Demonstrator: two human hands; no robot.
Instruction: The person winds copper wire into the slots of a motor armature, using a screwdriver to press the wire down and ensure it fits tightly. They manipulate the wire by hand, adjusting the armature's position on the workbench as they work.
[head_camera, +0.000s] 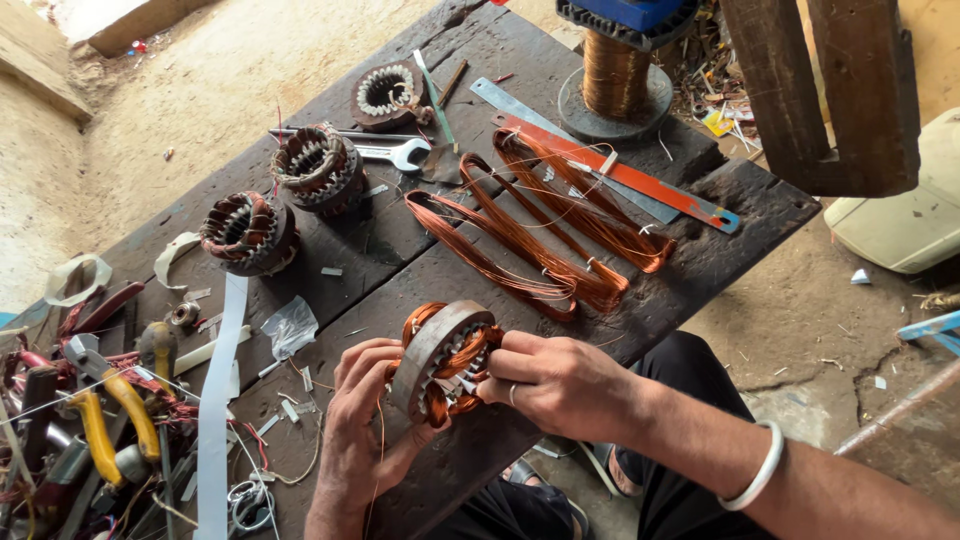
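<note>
Gripping a copper-wound stator (440, 362) between them, left hand (362, 420) cupped beneath, right hand (560, 385) closed on its side.

Stator (437, 358) at lower centre was dull grey metal stuffed with shiny copper wire. Glossy copper coils (540, 225) sat mid-frame on the rough, dark, weathered wooden bench (700, 240).

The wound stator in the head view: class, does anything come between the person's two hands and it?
Nothing visible does. The left hand cups the wound stator from below and the right hand presses its fingers into the copper windings from the side. The loose copper coils lie apart, farther back on the wooden table.
</note>
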